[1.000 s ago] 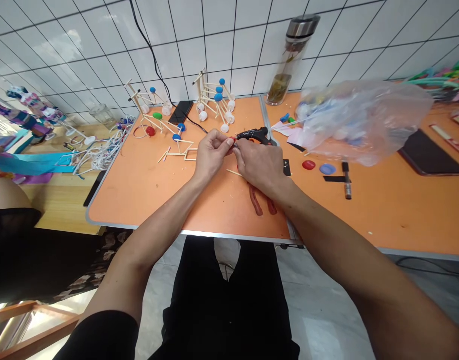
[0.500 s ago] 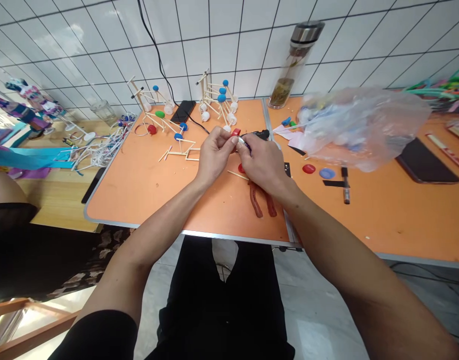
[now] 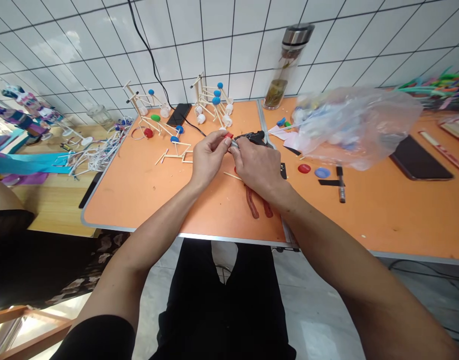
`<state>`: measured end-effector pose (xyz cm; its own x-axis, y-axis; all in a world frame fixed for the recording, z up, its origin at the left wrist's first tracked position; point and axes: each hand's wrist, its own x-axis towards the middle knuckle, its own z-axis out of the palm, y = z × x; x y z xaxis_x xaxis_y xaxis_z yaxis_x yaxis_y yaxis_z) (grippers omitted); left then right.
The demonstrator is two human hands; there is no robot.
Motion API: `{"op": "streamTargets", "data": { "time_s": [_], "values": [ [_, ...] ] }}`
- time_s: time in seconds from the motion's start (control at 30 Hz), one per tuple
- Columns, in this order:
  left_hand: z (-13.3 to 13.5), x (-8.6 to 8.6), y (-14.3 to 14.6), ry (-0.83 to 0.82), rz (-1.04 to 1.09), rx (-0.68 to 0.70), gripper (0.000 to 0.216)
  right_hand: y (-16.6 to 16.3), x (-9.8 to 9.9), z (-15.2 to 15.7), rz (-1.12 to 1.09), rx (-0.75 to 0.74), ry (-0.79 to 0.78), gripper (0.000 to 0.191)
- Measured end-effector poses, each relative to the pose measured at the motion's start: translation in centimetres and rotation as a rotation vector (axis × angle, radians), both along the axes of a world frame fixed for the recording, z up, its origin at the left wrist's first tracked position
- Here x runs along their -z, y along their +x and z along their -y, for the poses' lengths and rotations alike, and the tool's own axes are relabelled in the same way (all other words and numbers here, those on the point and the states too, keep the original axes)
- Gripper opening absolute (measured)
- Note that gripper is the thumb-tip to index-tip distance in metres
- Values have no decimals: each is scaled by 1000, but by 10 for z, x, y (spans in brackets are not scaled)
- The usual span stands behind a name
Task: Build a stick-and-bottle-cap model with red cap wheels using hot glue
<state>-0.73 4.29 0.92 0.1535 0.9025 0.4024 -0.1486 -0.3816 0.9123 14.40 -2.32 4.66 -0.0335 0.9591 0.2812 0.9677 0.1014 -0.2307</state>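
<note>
My left hand (image 3: 209, 162) is closed in a pinch on a small red piece (image 3: 228, 135), possibly a bottle cap. Against it, my right hand (image 3: 260, 167) is closed around a slim tool with a silvery end (image 3: 234, 143); my fingers cover most of it, so its kind is unclear. Red-brown plier-like handles (image 3: 252, 204) stick out from below my right hand, lying on the table. Beside that hand lies a thin wooden stick (image 3: 231, 175), with a partly hidden red disc near it. A black object (image 3: 255, 136) lies just behind my right hand.
Stick models with coloured balls (image 3: 216, 97) stand near the tiled wall, beside a phone (image 3: 179, 114). Toward the right are a tall glass bottle (image 3: 287, 65), a plastic bag (image 3: 357, 125), red (image 3: 303, 168) and blue discs (image 3: 322, 172), and a marker (image 3: 341, 185). Another person sits at left.
The view has shifted slightly, so the table's things appear a little further left. Both hands stay together at the red piece, with only a small change in their fingers.
</note>
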Motion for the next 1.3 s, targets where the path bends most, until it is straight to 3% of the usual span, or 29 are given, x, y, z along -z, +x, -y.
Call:
{"op": "streamTargets", "data": {
  "time_s": [0.23, 0.3, 0.37, 0.43, 0.53, 0.63, 0.73, 0.8, 0.87, 0.97, 1.03, 1.07, 1.13, 1.2, 1.3],
  "values": [
    [-5, 10, -3, 47, -128, -74, 43, -3, 0, 1, -51, 9, 1, 46],
    [-6, 12, -5, 53, -150, -75, 45, 0, 1, -3, -205, -30, -1, 40],
    [-7, 13, -7, 74, -155, -54, 47, 6, 0, -7, -501, -116, -41, 36],
    [-7, 12, -9, 110, -146, -17, 49, 15, -5, -11, -909, -231, -246, 35],
    [-7, 6, -11, 173, -120, 43, 52, 30, -17, -14, -1406, -375, -768, 28],
    [-5, 1, -12, 197, -119, 49, 51, 36, -25, -13, -1605, -391, -937, 28],
    [-5, 1, -12, 171, -164, 3, 47, 32, -23, -14, -1599, -338, -885, 28],
    [-5, 4, -13, 147, -210, -25, 44, 26, -15, -15, -1467, -297, -760, 26],
    [-7, 7, -12, 134, -255, -40, 42, 19, -6, -14, -1179, -258, -517, 26],
    [-9, 11, -12, 113, -295, -52, 38, 8, 7, -10, -518, -140, -113, 28],
    [-9, 13, -11, 100, -311, -63, 35, 3, 11, -6, -187, -56, -6, 34],
    [-9, 13, -11, 101, -318, -69, 34, 2, 12, -4, -122, -34, 6, 37],
    [-8, 14, -11, 118, -327, -69, 35, 3, 9, -4, -209, -65, -19, 35],
    [-7, 12, -12, 141, -311, -52, 40, 11, 2, -6, -538, -144, -128, 30],
    [-6, 9, -12, 177, -233, -16, 47, 25, -11, -12, -1121, -319, -550, 27]
  ]
}}
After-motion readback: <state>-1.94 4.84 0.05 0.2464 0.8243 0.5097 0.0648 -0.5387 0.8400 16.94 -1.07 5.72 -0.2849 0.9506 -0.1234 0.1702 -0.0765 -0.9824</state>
